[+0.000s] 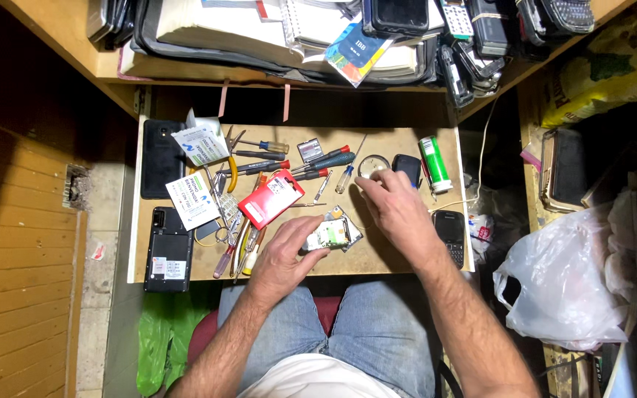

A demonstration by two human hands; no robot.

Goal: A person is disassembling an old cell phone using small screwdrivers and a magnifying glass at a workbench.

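2 hands are working: your left hand (283, 254) is gripping the small circuit board (327, 236) (long side pointing right), your right hand (396, 210) is resting open just beside it.

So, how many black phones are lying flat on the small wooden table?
3. One black phone lies at the far left corner, a second phone at the near left edge, and a keypad phone at the right edge. Others may be hidden under clutter.
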